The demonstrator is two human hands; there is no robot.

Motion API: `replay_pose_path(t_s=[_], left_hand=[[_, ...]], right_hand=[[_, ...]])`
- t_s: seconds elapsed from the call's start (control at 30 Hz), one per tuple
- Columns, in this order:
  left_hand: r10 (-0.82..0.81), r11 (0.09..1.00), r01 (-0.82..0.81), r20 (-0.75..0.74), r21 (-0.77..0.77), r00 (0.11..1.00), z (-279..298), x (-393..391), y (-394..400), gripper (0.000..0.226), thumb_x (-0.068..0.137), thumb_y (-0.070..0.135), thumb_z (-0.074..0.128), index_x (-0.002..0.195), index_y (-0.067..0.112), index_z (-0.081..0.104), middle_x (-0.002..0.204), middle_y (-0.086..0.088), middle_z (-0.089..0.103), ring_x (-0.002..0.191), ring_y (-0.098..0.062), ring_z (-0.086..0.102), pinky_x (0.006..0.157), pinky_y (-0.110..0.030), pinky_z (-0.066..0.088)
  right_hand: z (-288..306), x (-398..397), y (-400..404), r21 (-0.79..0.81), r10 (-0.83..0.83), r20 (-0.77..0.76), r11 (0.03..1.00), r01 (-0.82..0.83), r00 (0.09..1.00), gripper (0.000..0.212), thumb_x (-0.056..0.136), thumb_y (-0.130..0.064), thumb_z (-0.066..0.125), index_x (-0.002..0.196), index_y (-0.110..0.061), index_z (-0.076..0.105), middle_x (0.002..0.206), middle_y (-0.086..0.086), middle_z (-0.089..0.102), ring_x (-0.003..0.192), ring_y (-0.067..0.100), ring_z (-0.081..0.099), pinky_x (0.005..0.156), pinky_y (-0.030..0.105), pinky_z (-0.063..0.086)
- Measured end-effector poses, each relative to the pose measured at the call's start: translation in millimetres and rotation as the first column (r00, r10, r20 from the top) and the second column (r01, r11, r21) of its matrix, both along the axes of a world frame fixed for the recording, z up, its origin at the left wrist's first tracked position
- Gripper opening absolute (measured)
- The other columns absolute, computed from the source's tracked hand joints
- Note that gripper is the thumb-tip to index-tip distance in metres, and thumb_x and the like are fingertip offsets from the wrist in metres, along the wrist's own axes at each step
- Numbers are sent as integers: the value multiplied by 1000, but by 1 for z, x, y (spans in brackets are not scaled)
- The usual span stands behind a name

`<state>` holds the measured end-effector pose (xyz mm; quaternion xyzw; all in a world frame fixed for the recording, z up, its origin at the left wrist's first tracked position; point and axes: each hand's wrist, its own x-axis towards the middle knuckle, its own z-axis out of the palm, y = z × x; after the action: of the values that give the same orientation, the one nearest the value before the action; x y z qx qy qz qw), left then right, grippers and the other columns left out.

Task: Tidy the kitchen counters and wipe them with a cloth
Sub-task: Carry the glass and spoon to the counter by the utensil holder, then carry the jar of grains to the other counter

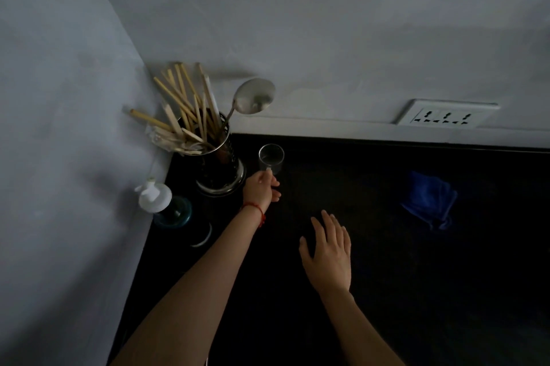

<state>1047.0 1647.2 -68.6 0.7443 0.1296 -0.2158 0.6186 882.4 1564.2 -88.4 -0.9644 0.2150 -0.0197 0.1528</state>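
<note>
From the head view, a dark bench is seen running into a corner formed by two pale walls. A small clear glass cup stands upright on the bench near the back wall, and its handle is pinched by the fingers of the left hand, which is reached forward with a red string worn at the wrist. The right hand is held released over the bench, its fingers straight and slightly spread, with nothing grasped; whether the surface is touched cannot be told. A crumpled blue cloth is laid on the bench well apart to the right of both hands. Just left of the cup, a metal utensil holder is stood in the corner, filled with wooden chopsticks and a metal ladle. Nearer along the left wall, a bottle with a white pump top is set. A wall socket is mounted above the bench's back edge.
</note>
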Motion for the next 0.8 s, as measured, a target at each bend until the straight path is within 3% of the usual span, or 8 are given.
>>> replay_pose_path(t_s=[0.2, 0.33, 0.43, 0.6, 0.8], left_hand=[[-15, 999, 14, 18, 33, 1000, 3, -1, 4, 26, 93, 30, 44, 93, 7, 54, 66, -4, 58, 46, -14, 52, 37, -18, 43], [31, 992, -43, 109, 115, 994, 17, -25, 14, 23, 91, 26, 49, 101, 7, 55, 73, -5, 60, 52, -13, 54, 48, -22, 45], [-110, 973, 65, 198, 223, 974, 25, -61, 24, 21, 91, 24, 47, 100, 9, 59, 86, -7, 64, 74, -19, 63, 63, -22, 47], [-496, 839, 364, 293, 404, 818, 30, -117, 29, 20, 90, 22, 51, 103, 12, 63, 99, 1, 62, 91, -8, 57, 78, -17, 42], [-777, 610, 569, 276, 551, 566, 26, -171, 13, 29, 90, 26, 50, 117, 16, 57, 119, 0, 60, 110, -8, 54, 93, -20, 41]], right_hand=[[3, -1, 0, 26, 5, 8, 1000, -5, 1000, 47, 88, -36, 51, 130, -15, 47, 146, 8, 40, 138, 24, 31, 112, 37, 16], [10, -1, 0, 80, 19, -17, 997, -17, 1000, 48, 93, -37, 40, 137, -19, 37, 153, 4, 26, 144, 19, 16, 115, 34, 4], [14, -3, -2, 129, 44, -36, 991, -39, 998, 47, 95, -36, 37, 139, -21, 32, 155, 1, 18, 145, 16, 8, 115, 32, -1], [31, -44, -16, 251, -26, 35, 968, 17, 999, 43, 94, -31, 42, 137, -24, 37, 153, 0, 23, 142, 15, 18, 114, 29, 11], [41, -183, -53, 188, -381, 36, 911, 368, 924, 41, 93, -32, 45, 133, -23, 44, 147, -3, 37, 138, 13, 28, 109, 24, 13]])
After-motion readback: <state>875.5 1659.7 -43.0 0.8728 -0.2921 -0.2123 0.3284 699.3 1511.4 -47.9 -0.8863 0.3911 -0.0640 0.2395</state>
